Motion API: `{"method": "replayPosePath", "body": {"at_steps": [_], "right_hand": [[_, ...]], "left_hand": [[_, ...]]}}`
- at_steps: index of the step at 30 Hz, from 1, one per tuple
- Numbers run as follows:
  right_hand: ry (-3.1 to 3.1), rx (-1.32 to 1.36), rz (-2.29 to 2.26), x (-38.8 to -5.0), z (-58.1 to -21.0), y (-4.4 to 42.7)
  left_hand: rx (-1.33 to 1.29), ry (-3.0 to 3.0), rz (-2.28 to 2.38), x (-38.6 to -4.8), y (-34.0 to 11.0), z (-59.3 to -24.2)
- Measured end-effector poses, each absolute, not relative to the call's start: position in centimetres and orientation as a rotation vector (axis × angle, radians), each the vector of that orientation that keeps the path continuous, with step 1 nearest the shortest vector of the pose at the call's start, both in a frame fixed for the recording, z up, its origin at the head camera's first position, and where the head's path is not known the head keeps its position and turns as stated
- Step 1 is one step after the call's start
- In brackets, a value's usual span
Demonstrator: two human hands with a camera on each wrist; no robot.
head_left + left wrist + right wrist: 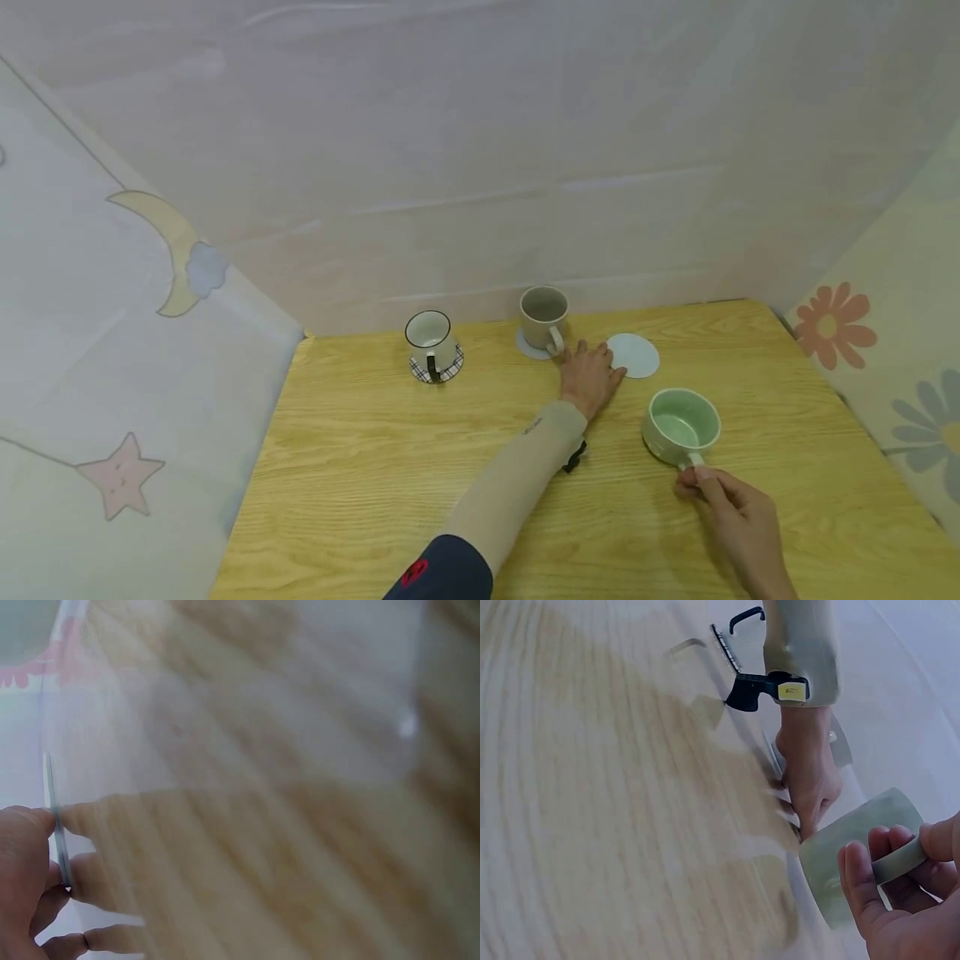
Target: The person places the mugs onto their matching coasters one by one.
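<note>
My right hand (738,521) grips the handle of a light green cup (682,421), seen upright in the head view. Its fingers curl round the handle in the right wrist view, with the green cup (851,855) beyond. My left hand (591,379) rests on the table with fingers spread, touching the left edge of a round pale blue coaster (637,354). That coaster (56,840) appears nearly edge-on beside the left hand (22,877) in the left wrist view. Close to the left fingertips, a beige-brown mug (542,321) stands on another pale coaster (528,348).
A white mug (431,337) with a dark rim and handle stands on a checked coaster (448,371) to the left. The wooden table (360,467) meets a pale sheet wall (450,167) at its back edge. Printed side sheets flank it.
</note>
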State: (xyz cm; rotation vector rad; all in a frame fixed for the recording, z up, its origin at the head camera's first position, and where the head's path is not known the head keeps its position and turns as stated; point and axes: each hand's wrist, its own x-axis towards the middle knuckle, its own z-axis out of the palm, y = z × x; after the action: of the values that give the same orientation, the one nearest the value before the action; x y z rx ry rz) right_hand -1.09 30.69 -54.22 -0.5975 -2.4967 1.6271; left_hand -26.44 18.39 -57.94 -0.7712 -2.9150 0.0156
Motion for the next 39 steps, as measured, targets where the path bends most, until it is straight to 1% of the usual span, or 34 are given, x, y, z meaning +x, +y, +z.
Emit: {"method": "replayPosePath", "body": {"at_steps": [8,12,21,39], "right_hand": [[-2.473,-0.543,1.618,-1.4,-53.3,31.0],[-2.465,-0.525,1.613,-1.6,-53.0,31.0],[-2.46,-0.44,1.551,-2.1,-52.1,31.4],[-2.374,-0.369,1.521,-3.5,-50.1,31.9]], "left_hand": [[-0.928,-2.914,-0.094,-26.9,18.2,-57.7],[-0.954,-2.911,-0.134,-27.0,18.0,-57.8],[-0.946,-2.895,-0.151,-27.2,18.0,-58.1],[-0.935,-2.908,-0.127,-26.9,18.0,-57.7]]}}
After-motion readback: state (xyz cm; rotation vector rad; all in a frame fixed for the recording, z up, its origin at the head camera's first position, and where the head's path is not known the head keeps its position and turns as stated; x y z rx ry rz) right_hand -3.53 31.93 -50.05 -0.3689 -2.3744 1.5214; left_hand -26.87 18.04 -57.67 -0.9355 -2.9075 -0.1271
